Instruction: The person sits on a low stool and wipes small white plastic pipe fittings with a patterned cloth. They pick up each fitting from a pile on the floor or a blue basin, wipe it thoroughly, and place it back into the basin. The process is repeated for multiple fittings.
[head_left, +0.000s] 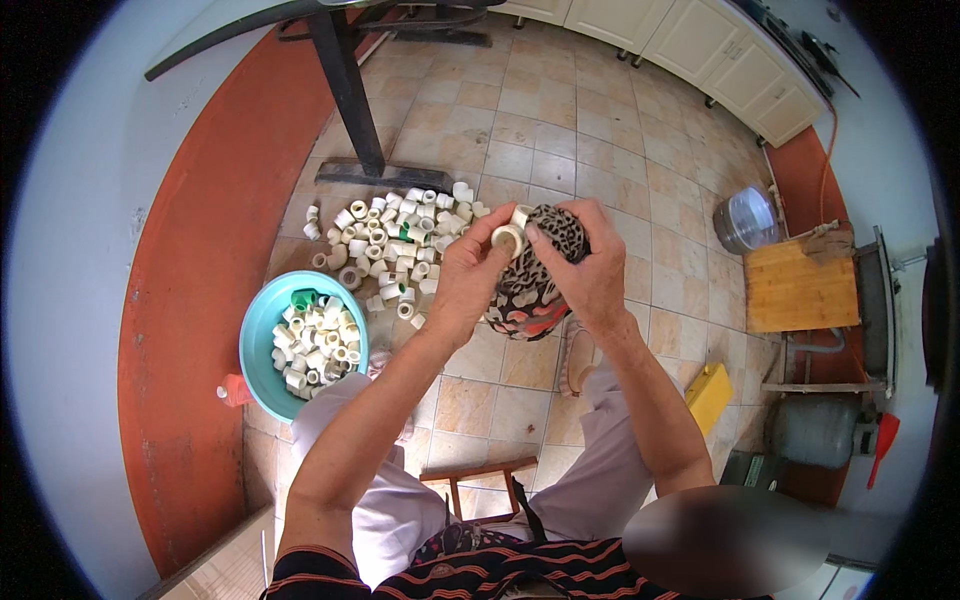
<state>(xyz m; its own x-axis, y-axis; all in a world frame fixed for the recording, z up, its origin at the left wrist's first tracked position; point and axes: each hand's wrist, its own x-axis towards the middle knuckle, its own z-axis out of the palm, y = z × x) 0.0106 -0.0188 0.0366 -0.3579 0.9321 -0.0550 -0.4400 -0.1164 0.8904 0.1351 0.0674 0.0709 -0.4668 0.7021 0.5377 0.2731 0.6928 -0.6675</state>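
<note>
My left hand (480, 262) grips a cream plastic pipe elbow fitting (508, 238), its thumb at the round opening. My right hand (589, 262) is around a bunched leopard-print and floral cloth (529, 300), and its thumb touches the fitting's upper part. Whether the cloth covers something cannot be told. Beyond my left hand, a loose pile of white and cream pipe fittings (379, 236) lies on the tiled floor, a few of them green. By my left knee stands a turquoise basin (253, 360) holding many similar fittings, with a green one near its far edge.
A black metal table leg (349, 97) stands behind the pile. A red bottle (235, 391) is beside the basin. To the right are a yellow case (709, 397), a wooden board (799, 289), a metal pot (746, 221) and a large water bottle (814, 431). A wooden stool frame (480, 472) shows between my legs.
</note>
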